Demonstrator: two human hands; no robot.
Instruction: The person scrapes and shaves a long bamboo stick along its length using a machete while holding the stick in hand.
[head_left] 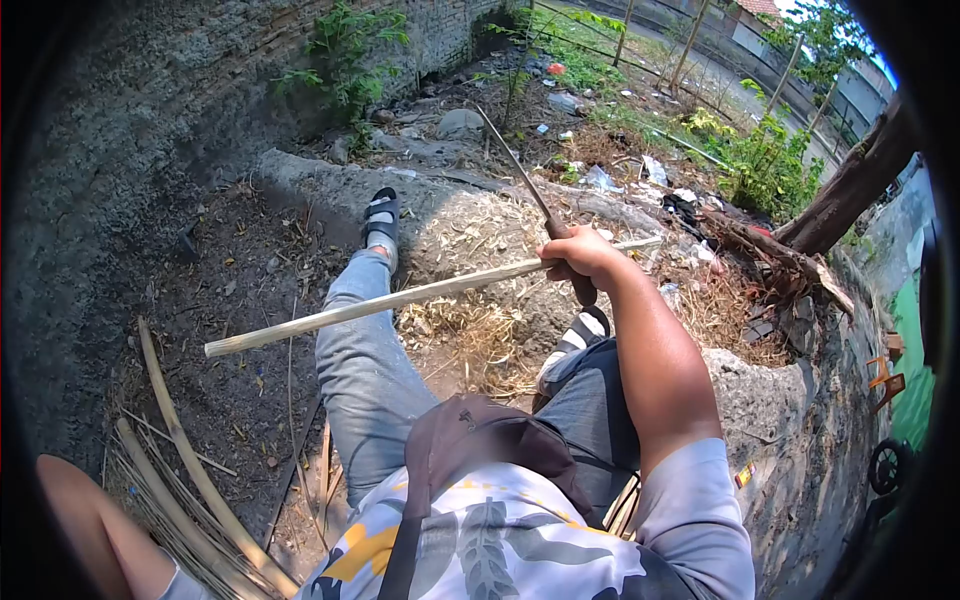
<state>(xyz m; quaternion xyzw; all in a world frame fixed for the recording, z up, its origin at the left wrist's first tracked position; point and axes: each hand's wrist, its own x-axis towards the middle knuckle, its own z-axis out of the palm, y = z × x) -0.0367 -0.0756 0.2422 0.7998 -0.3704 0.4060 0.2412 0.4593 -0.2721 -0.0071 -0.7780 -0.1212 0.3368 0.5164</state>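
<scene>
A long knife (520, 172) with a brown wooden handle points up and to the left, its handle in my right hand (582, 256). The same hand also holds a long pale stick (400, 298), which crosses the handle and reaches left over my leg, its thick end in the air. My left hand is out of the frame; only the bent left arm (95, 525) shows at the lower left. A brown bag (490, 445) lies against my front.
Curved strips (185, 430) and thin sticks lie on the ground at the lower left. A rough wall (150, 120) stands at the left. A tree trunk (850, 190), litter and plants are at the right and back. Shavings (480, 350) cover the ground between my feet.
</scene>
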